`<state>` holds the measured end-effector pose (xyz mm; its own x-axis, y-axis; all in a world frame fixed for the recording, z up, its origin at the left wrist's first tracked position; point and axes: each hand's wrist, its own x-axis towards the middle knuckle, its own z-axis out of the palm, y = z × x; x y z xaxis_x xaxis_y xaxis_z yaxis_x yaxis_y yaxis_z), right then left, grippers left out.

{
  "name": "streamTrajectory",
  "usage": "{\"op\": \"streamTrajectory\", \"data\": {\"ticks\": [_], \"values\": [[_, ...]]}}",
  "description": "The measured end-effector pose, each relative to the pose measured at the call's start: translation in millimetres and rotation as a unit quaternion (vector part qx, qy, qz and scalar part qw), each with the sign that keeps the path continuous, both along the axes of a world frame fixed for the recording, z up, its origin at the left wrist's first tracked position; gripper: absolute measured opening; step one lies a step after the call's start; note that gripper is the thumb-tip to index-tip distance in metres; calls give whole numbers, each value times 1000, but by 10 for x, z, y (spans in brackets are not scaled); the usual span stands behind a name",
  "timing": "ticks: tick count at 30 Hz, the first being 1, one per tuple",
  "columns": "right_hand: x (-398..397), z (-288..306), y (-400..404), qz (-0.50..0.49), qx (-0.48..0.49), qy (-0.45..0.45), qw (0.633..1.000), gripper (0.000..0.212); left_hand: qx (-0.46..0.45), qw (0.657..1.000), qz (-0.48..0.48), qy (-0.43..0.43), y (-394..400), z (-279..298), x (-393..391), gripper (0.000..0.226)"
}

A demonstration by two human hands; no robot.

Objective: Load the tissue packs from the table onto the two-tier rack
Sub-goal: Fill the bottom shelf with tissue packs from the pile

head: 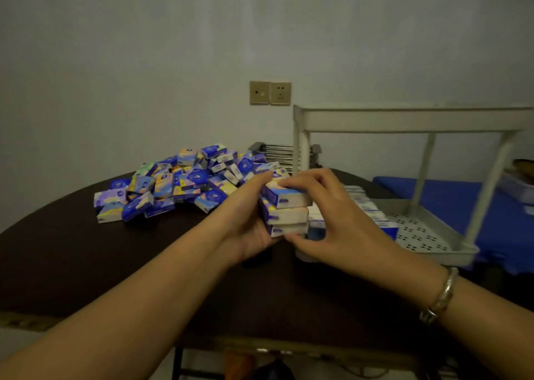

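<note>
I am gripping a stack of tissue packs (pixel 284 209), apparently three, between my left hand (pixel 248 220) and right hand (pixel 332 217), both curled around it, beside the rack (pixel 427 235).

No legible text anywhere. On the tissue packs (pixel 179 181) heaped on the tabletop (pixel 86 258), only a round blue emblem with pale lettering, too blurred to read (same on the stack of packs (pixel 286 206) between the hands). On the wall socket plates (pixel 270 93), holes only, no markings. Nothing printed on the rack (pixel 404 119).
</note>
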<state>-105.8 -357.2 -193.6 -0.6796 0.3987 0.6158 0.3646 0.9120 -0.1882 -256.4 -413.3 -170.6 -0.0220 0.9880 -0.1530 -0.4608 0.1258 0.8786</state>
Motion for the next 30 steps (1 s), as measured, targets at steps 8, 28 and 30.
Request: {"op": "streamTrajectory", "data": {"ticks": [8, 28, 30], "values": [[718, -86, 140, -98, 11, 40, 994, 75, -3, 994, -92, 56, 369, 96, 735, 45], [1338, -287, 1715, -13, -501, 343, 794, 57, 149, 953, -117, 238, 1882, -117, 1066, 68], [1370, -247, 1760, -36, -490, 306, 816, 59, 179, 926, -120, 311, 1938, -71, 1023, 69]]}}
